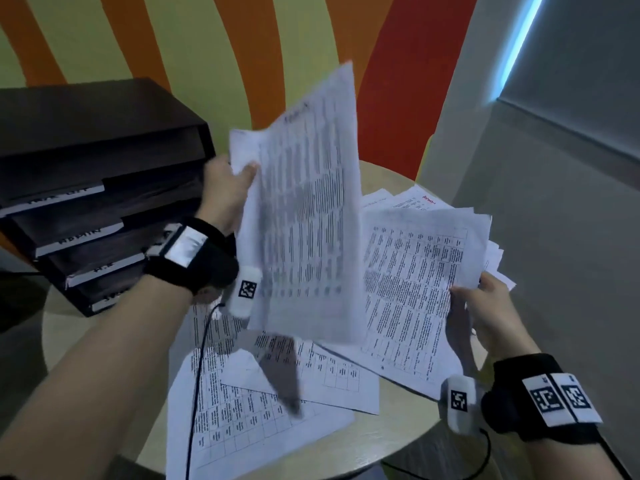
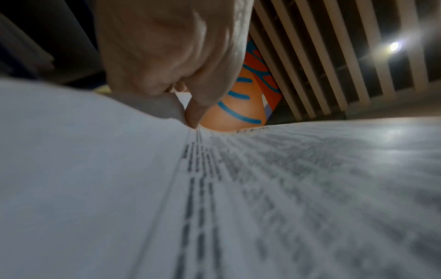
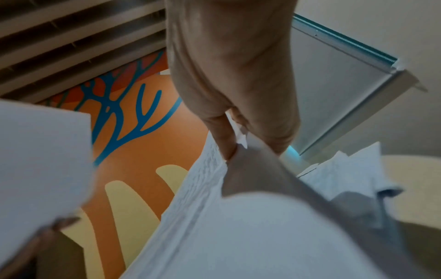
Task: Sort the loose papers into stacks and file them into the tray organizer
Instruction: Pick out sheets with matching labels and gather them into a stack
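Sorting underway | sheets [image 1: 304, 202] pinched by left hand [image 1: 225, 195] | bundle [image 1: 415, 289] gripped by right hand [image 1: 491, 313] | tray organizer [image 1: 97, 188] (labelled) unfilled, table papers [image 1: 259, 403] unsorted

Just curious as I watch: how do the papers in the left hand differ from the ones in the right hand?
The left hand holds its sheets raised nearly upright and blurred, while the right hand holds its bundle lower and flatter over the table, print sharp. The left hand's grip sits on the sheets' upper left edge; the right hand's is on the bundle's right edge, and that bundle looks thicker and messier. Both are white pages printed with tables.
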`<state>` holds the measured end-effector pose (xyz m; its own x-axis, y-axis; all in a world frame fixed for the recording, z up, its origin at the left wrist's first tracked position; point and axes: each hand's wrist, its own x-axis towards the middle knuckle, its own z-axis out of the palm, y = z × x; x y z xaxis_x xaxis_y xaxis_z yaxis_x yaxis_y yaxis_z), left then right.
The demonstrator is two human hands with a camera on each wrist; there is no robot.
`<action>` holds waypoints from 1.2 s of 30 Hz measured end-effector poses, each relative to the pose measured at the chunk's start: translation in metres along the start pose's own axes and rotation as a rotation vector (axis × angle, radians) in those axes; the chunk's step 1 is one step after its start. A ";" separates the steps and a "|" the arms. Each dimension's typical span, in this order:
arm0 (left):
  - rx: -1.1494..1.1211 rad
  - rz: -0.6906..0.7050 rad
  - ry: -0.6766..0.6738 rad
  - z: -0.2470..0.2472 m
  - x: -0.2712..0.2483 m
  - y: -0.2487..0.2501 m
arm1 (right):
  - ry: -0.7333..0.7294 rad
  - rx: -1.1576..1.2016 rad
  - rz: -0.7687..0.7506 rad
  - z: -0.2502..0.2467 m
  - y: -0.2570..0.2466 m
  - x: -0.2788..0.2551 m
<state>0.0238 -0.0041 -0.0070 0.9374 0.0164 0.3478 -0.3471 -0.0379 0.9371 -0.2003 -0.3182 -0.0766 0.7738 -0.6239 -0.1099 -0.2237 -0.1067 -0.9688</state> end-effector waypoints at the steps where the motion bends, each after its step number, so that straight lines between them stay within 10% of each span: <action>1: 0.011 -0.067 -0.041 0.010 -0.009 -0.007 | -0.038 0.034 0.008 0.002 -0.005 -0.003; 16: 0.050 -0.403 -0.272 0.081 -0.071 -0.055 | -0.315 0.025 0.078 0.029 -0.009 -0.015; 26: 0.919 -0.516 -0.344 0.018 -0.034 -0.093 | 0.054 -0.175 0.093 -0.021 -0.001 -0.003; 36: 0.702 -0.402 -0.290 0.017 -0.052 -0.090 | 0.091 -0.222 0.134 -0.023 0.014 0.015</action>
<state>0.0070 -0.0186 -0.1098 0.9888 -0.0912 -0.1181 0.0218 -0.6948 0.7188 -0.2059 -0.3469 -0.0871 0.6742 -0.7099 -0.2037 -0.4525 -0.1790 -0.8736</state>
